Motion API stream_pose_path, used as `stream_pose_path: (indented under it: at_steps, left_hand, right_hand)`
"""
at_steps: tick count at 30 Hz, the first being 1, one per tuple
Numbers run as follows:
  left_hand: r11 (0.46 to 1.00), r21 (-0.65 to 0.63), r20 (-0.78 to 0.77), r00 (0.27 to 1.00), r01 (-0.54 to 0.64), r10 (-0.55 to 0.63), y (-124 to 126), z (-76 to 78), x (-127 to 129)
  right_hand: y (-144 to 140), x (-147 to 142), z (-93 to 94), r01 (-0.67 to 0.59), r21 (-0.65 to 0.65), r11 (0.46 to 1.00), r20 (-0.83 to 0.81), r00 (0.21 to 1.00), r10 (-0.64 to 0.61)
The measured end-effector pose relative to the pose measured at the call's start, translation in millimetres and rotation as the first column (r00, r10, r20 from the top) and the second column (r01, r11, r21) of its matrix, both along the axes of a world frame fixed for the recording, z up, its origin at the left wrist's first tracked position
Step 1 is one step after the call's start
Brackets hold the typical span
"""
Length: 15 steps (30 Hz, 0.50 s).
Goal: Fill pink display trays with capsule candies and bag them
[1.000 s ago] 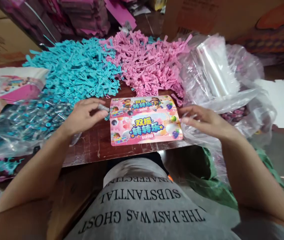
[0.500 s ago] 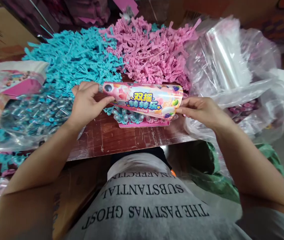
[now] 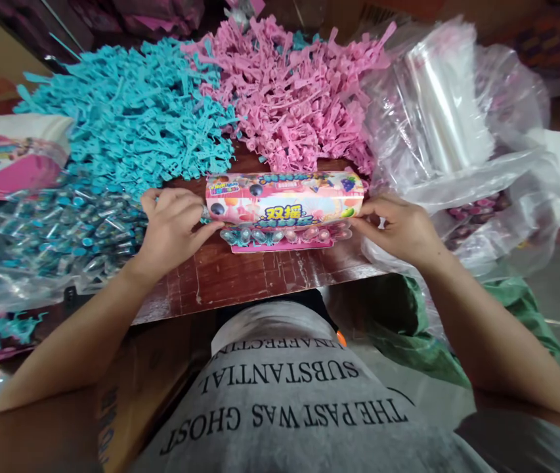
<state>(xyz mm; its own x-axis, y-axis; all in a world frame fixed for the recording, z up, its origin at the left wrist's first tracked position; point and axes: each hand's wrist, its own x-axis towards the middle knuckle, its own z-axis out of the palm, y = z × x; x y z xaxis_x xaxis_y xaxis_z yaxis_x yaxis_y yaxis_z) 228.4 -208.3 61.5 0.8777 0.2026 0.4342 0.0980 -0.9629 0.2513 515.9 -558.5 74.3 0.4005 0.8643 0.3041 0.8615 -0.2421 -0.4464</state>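
Note:
A printed cardboard display box (image 3: 284,193) with colourful fruit pictures and Chinese lettering lies across the table in front of me. Its card panel bends over a row of clear-tipped blue and pink pieces (image 3: 289,235), which poke out above a pink cardboard edge (image 3: 282,247). My left hand (image 3: 174,223) pinches the box's left end, thumb at the front. At the opposite end, my right hand (image 3: 398,223) grips the card between thumb and fingers. Some fingertips are hidden behind the card.
Heaps of turquoise plastic parts (image 3: 136,112) and pink plastic parts (image 3: 294,92) lie behind the box. A bag of blue-capped pieces (image 3: 83,217) sits at left, below printed cards (image 3: 18,154). At right, clear plastic sleeves (image 3: 444,98) rest on a plastic bag (image 3: 516,190).
The printed card has gone from tilted, right end lower, to level. Its upper panel now shows folded back above the front one. Both hands keep hold of the ends.

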Motion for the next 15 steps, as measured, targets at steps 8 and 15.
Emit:
stream_pose_path:
  at_steps: [8,15]
  left_hand:
    - [0.995,0.047,0.003,0.996,0.09,-0.091,10.0,-2.7,3.5]
    - [0.995,0.034,0.015,0.996,0.092,-0.093,10.6,-8.0,3.0]
  right_hand:
    - [0.5,-1.9,33.2,-0.022,-0.014,1.0,-0.094,0.995,0.02]
    - [-2.8,-6.6,28.4,-0.03,-0.066,0.997,-0.001,1.0,0.03]
